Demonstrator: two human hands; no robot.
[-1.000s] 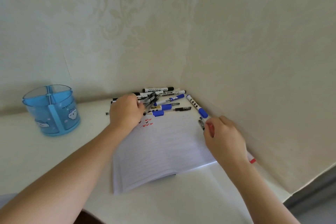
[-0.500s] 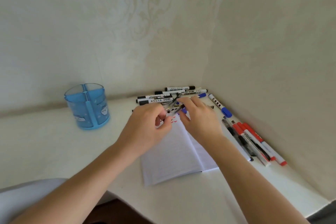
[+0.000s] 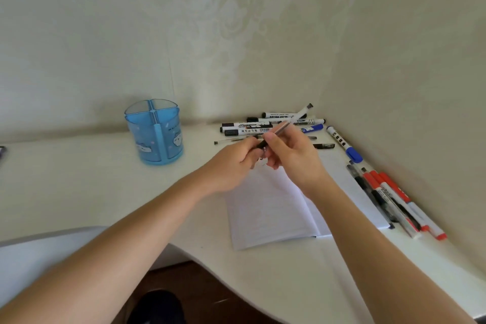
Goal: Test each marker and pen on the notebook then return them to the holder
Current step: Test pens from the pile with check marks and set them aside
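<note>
The right hand [image 3: 292,158] is curled around a slim pen [image 3: 279,130], thumb and fingers closed on its barrel, so that the clear upper part slants up and away toward the back corner. The left hand [image 3: 235,164] meets it from the other side, its fingers bent in and pinching the pen's dark lower end (the tip itself is hidden between the two hands). Both hands hover just above the top edge of the open notebook [image 3: 268,213], which lies flat on the white desk [image 3: 79,181] with its lined pages facing up. Behind the hands, against the wall [image 3: 236,34], lies a loose heap of black markers [image 3: 248,126], one of them propped up at a tilt. A blue-capped marker [image 3: 344,143] lies just beside the notebook's far right corner, and a row of red-capped markers [image 3: 394,197] and dark pens runs along the notebook's right edge. The blue holder [image 3: 155,137] stands upright, well apart to the left, near the wall.
</note>
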